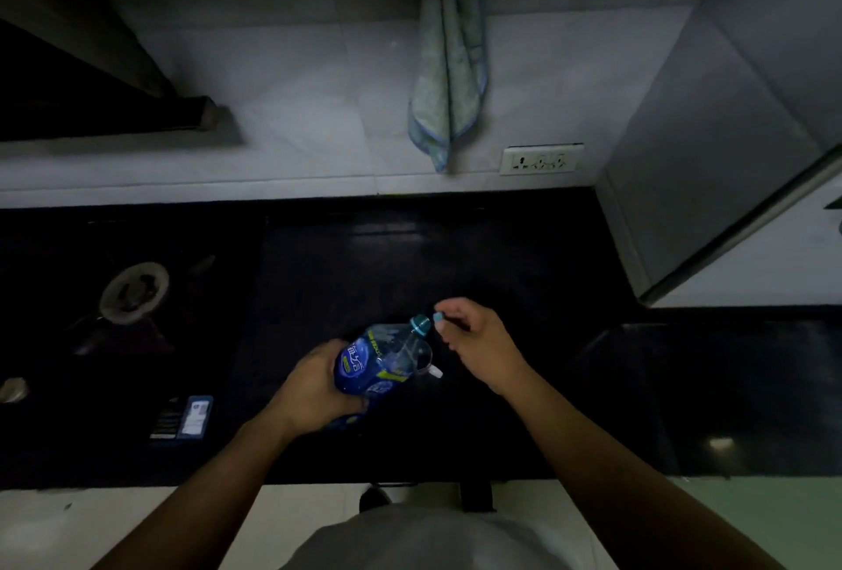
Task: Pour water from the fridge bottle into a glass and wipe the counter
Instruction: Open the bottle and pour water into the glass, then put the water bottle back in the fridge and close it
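Note:
A clear plastic bottle (364, 364) with a blue label leans to the right over the black counter (524, 273), its blue-ringed neck uncovered. My left hand (314, 389) grips its lower body. Just right of the neck, my right hand (480, 341) pinches the small blue cap (438, 317) between its fingertips. A faint clear shape with a white glint (430, 369) shows below the bottle's shoulder; whether it is the glass I cannot tell in the dim light. A green-blue cloth (449, 81) hangs on the tiled wall above the counter.
A gas stove with a round burner (132, 291) takes up the counter's left side, with a small blue-and-white packet (193, 417) near its front. A white wall socket (542, 159) sits right of the cloth. A tall grey cabinet side (711, 136) closes the right.

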The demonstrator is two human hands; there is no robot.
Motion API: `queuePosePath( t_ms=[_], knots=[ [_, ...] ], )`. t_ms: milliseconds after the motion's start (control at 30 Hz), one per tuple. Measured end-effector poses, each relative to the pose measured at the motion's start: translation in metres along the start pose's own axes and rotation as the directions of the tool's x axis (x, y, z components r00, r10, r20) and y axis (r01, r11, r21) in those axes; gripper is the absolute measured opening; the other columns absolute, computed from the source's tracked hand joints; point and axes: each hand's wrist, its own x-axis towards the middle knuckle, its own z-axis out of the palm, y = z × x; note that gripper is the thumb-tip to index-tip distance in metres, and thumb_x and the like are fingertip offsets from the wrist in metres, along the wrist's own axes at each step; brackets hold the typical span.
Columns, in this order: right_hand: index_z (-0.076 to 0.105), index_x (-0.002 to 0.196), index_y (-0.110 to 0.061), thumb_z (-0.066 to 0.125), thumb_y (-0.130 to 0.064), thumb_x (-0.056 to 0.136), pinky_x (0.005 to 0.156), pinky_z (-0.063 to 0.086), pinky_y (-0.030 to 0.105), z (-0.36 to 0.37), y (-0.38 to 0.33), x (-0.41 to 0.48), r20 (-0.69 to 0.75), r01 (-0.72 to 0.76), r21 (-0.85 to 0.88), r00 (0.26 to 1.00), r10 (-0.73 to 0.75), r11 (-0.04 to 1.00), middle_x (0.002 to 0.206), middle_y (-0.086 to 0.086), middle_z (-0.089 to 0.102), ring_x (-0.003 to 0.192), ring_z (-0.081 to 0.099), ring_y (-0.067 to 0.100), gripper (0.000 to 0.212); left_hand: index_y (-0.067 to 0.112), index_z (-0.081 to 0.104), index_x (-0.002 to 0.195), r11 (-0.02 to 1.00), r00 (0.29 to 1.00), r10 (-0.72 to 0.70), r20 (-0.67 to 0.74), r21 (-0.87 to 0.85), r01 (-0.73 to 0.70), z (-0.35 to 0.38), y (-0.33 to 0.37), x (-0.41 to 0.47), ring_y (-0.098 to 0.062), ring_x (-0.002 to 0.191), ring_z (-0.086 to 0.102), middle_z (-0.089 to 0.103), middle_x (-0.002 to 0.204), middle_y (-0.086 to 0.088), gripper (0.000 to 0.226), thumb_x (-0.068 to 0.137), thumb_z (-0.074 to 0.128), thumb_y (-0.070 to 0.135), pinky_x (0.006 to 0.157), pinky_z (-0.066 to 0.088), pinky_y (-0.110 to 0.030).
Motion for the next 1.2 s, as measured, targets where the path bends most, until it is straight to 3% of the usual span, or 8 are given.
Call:
queuePosePath(
  t_ms=[133, 267, 567, 667, 767, 967, 1067, 1200],
  knots=[
    [0.066, 0.101, -0.037, 0.067, -0.016, 0.091, 0.091, 0.057, 0.041, 0.003, -0.015, 0.005, 0.058, 0.063, -0.064, 0.997, -0.059, 0.996, 0.104, -0.005, 0.068, 0.097, 0.067, 0.011, 0.023, 0.026, 0.060, 0.111, 0.998, 0.999, 0.047, -0.018, -0.043, -0.048, -0.007, 0.007, 0.000, -0.006, 0.095, 0.064, 0.063, 0.106, 0.008, 0.066, 0.053, 0.091, 0.029, 0.084, 0.055, -0.027],
    [0.065, 0.098, -0.047, 0.068, -0.014, 0.090, 0.088, 0.052, 0.025, 0.000, -0.034, 0.005, 0.101, 0.123, -0.146, 0.989, -0.109, 0.982, 0.106, -0.013, 0.061, 0.100, 0.063, 0.007, 0.034, 0.025, 0.060, 0.110, 0.995, 0.996, 0.085, -0.035, -0.052, -0.087, -0.013, 0.010, -0.001, -0.005, 0.094, 0.062, 0.062, 0.105, 0.009, 0.065, 0.053, 0.091, 0.027, 0.081, 0.051, -0.021],
    [0.073, 0.114, -0.020, 0.071, -0.008, 0.087, 0.080, 0.044, 0.006, -0.015, -0.072, 0.006, 0.193, 0.270, -0.362, 0.958, -0.211, 0.893, 0.104, -0.017, 0.062, 0.084, 0.060, -0.013, 0.030, 0.027, 0.062, 0.108, 0.985, 0.987, 0.152, -0.043, -0.073, -0.155, -0.029, 0.015, 0.002, -0.004, 0.093, 0.063, 0.063, 0.104, 0.009, 0.062, 0.052, 0.091, 0.028, 0.081, 0.053, -0.021],
    [0.076, 0.094, -0.013, 0.070, -0.029, 0.089, 0.068, 0.045, 0.015, -0.017, -0.091, 0.004, 0.165, 0.238, -0.473, 0.970, -0.180, 0.848, 0.079, -0.009, 0.064, 0.065, 0.059, -0.004, 0.017, 0.028, 0.061, 0.109, 0.981, 0.983, 0.176, -0.045, -0.076, -0.179, -0.034, 0.018, 0.004, -0.003, 0.093, 0.063, 0.063, 0.104, 0.010, 0.064, 0.053, 0.092, 0.026, 0.078, 0.049, -0.012],
    [0.060, 0.060, -0.002, 0.054, -0.060, 0.090, 0.057, 0.045, 0.030, -0.015, -0.101, 0.004, 0.003, 0.083, -0.655, 0.994, -0.107, 0.751, 0.053, 0.004, 0.057, 0.048, 0.053, 0.012, 0.066, 0.027, 0.061, 0.110, 0.976, 0.981, 0.191, -0.034, -0.098, -0.193, -0.037, 0.024, 0.006, -0.001, 0.091, 0.064, 0.063, 0.105, 0.011, 0.064, 0.054, 0.093, 0.023, 0.074, 0.046, -0.005],
    [0.060, 0.119, -0.029, 0.056, -0.038, 0.096, 0.068, 0.046, 0.013, -0.016, -0.108, 0.001, 0.170, 0.095, -0.438, 0.985, -0.021, 0.894, 0.099, -0.010, 0.066, 0.078, 0.061, -0.004, 0.025, 0.030, 0.062, 0.107, 0.966, 0.977, 0.209, -0.032, -0.152, -0.211, -0.043, 0.031, 0.010, 0.000, 0.091, 0.066, 0.066, 0.104, 0.011, 0.062, 0.053, 0.092, 0.026, 0.081, 0.057, -0.022],
    [0.063, 0.112, -0.028, 0.061, -0.017, 0.094, 0.052, 0.042, 0.009, -0.020, -0.109, 0.001, 0.227, 0.156, -0.304, 0.970, -0.088, 0.940, 0.085, -0.009, 0.064, 0.057, 0.056, -0.007, 0.020, 0.032, 0.062, 0.105, 0.964, 0.977, 0.210, -0.039, -0.157, -0.214, -0.048, 0.031, 0.012, -0.003, 0.091, 0.068, 0.068, 0.103, 0.011, 0.061, 0.052, 0.092, 0.027, 0.082, 0.059, -0.028],
    [0.065, 0.091, -0.013, 0.064, -0.039, 0.091, 0.047, 0.044, 0.026, -0.021, -0.110, 0.005, 0.127, 0.058, -0.372, 0.992, -0.011, 0.926, 0.064, 0.000, 0.061, 0.046, 0.051, 0.008, 0.026, 0.028, 0.060, 0.104, 0.964, 0.966, 0.247, -0.081, -0.082, -0.254, -0.050, 0.038, 0.013, -0.005, 0.092, 0.064, 0.063, 0.102, 0.009, 0.060, 0.054, 0.092, 0.022, 0.080, 0.056, -0.023]
  ],
)
